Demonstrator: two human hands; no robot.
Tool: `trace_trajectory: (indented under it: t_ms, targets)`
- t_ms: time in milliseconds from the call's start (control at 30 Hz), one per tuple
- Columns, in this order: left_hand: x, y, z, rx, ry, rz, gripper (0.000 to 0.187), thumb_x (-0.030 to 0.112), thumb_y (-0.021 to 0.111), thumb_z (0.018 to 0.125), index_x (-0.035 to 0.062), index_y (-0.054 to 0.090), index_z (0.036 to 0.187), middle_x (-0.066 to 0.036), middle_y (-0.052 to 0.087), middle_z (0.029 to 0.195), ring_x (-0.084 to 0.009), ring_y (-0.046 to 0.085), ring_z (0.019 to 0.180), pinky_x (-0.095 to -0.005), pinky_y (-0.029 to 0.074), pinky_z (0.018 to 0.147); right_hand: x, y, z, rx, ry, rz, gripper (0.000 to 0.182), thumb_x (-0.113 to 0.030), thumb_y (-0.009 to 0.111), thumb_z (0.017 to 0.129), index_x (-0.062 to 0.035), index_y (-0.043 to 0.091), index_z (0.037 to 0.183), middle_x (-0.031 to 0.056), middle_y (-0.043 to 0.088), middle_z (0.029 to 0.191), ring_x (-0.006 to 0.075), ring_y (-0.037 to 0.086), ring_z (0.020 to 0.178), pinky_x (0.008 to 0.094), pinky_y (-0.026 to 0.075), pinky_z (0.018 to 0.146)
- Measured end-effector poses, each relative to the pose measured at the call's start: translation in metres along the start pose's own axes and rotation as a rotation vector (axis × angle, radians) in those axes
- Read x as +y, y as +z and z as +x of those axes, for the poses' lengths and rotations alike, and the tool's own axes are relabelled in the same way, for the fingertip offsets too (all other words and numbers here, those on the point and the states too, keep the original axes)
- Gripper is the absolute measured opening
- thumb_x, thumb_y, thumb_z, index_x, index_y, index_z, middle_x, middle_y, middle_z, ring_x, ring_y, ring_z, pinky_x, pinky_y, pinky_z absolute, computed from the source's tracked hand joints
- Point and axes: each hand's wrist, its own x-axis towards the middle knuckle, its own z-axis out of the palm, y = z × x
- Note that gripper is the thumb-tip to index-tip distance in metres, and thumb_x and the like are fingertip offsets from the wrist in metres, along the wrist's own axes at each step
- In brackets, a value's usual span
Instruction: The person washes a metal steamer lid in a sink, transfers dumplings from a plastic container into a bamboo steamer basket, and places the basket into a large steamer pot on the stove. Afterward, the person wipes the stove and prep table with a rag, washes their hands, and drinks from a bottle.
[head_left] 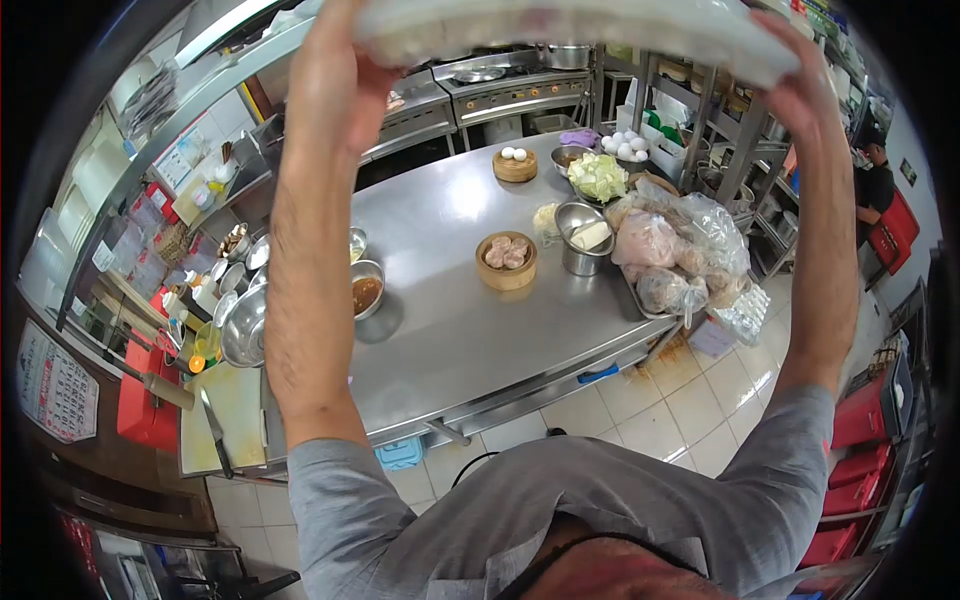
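Observation:
Both my arms are raised high, and a wide whitish translucent tray (570, 25) spans the top edge of the view between my hands. My left hand (365, 85) grips its left end, and my right hand (795, 70) holds its right end. What the tray contains cannot be made out. Below, on the steel table (430, 330), a bamboo steamer (507, 278) holds pinkish meat pieces. Farther back, another steamer (515, 172) bears white eggs or balls. To the right stands a metal bowl (583, 262) with a pale block in it.
Plastic bags of meat (680, 245), cabbage (598, 177) and eggs (626, 146) crowd the table's right end. At left are a bowl of brown sauce (366, 291), and a knife (216, 432) on a cutting board (195, 455). A person (875, 180) is at the far right.

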Motion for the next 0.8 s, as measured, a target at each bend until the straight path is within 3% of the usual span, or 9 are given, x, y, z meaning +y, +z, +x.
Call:
trace_trajectory:
  t_ms: [33,100,200,333,400,533,567,667,800]
  targets:
    - [-0.005,0.006,0.012,0.0,0.007,0.005,0.049,0.025,0.059,0.083,-0.0005,0.042,0.122,-0.009,0.058,0.102,-0.0176,0.057,0.089,-0.0319,0.046,0.078,-0.002,0.006,0.007,-0.005,-0.005,0.005,0.027,-0.019,0.056,0.084,-0.0012,0.056,0.104,0.0103,0.06,0.097,0.0198,0.059,0.085,0.0328,0.051,0.073]
    - [-0.013,0.014,0.036,-0.053,0.038,0.046,0.048,0.037,0.06,0.08,0.0082,0.046,0.116,-0.005,0.058,0.107,-0.0187,0.057,0.096,-0.0309,0.048,0.079,0.0,0.038,0.025,-0.269,0.099,0.086,0.039,-0.023,0.054,0.082,-0.0034,0.049,0.116,0.0141,0.055,0.111,0.0293,0.049,0.108,0.0429,0.039,0.094]
    - [-0.033,0.02,0.077,0.152,0.046,0.008,0.04,0.034,0.061,0.08,0.0078,0.051,0.109,-0.007,0.059,0.1,-0.0182,0.058,0.09,-0.0302,0.048,0.074,0.019,0.039,0.078,-0.156,0.059,0.156,0.045,-0.028,0.052,0.083,0.0009,0.047,0.117,0.016,0.055,0.11,0.0289,0.051,0.107,0.0438,0.041,0.093]
    - [-0.059,0.022,0.107,0.114,0.029,-0.152,0.04,0.034,0.063,0.081,0.0078,0.05,0.108,-0.008,0.058,0.096,-0.0169,0.056,0.082,-0.0296,0.044,0.064,0.048,0.037,0.109,-0.01,0.014,0.162,0.049,-0.031,0.054,0.083,0.0056,0.046,0.115,0.0182,0.055,0.109,0.0295,0.05,0.107,0.0445,0.042,0.092]
    - [-0.077,0.012,0.129,0.1,0.093,-0.044,0.039,0.032,0.064,0.081,0.0071,0.05,0.107,-0.008,0.058,0.095,-0.0166,0.055,0.082,-0.0294,0.044,0.065,0.062,0.025,0.139,-0.302,0.089,0.446,0.047,-0.033,0.058,0.083,0.0015,0.048,0.114,0.0156,0.055,0.109,0.0289,0.051,0.105,0.0466,0.042,0.09]
    - [-0.112,0.009,0.156,0.186,0.234,0.244,0.037,0.024,0.067,0.08,0.0044,0.05,0.107,-0.008,0.057,0.093,-0.0143,0.053,0.072,-0.0275,0.043,0.06,0.11,0.014,0.188,-0.381,-0.081,0.252,0.038,-0.03,0.059,0.085,-0.0045,0.051,0.113,0.0106,0.057,0.105,0.0228,0.055,0.097,0.0365,0.048,0.079]
    - [-0.119,0.006,0.164,0.192,0.228,0.248,0.037,0.024,0.067,0.08,0.0044,0.05,0.107,-0.008,0.057,0.093,-0.0143,0.053,0.072,-0.0275,0.043,0.06,0.109,0.014,0.188,-0.334,-0.034,0.196,0.035,-0.029,0.057,0.086,-0.0033,0.052,0.109,0.0092,0.058,0.101,0.019,0.059,0.082,0.0296,0.051,0.065]
    - [-0.127,0.006,0.173,0.205,0.195,0.446,0.044,0.027,0.067,0.08,0.0017,0.047,0.11,-0.009,0.057,0.094,-0.0121,0.052,0.064,-0.0249,0.042,0.053,0.119,0.012,0.205,-0.222,-0.054,-0.061,0.033,-0.029,0.056,0.086,-0.0028,0.053,0.106,0.0092,0.06,0.094,0.0164,0.059,0.066,0.0268,0.05,0.054]
    - [-0.138,0.03,0.173,0.528,0.164,0.66,0.05,0.033,0.068,0.078,-0.0024,0.047,0.105,-0.008,0.058,0.083,-0.0111,0.05,0.055,-0.023,0.041,0.048,0.14,0.008,0.213,-0.081,-0.177,-0.196,0.033,-0.024,0.058,0.085,0.0013,0.052,0.105,0.0085,0.059,0.078,0.0145,0.055,0.055,0.0259,0.048,0.049]
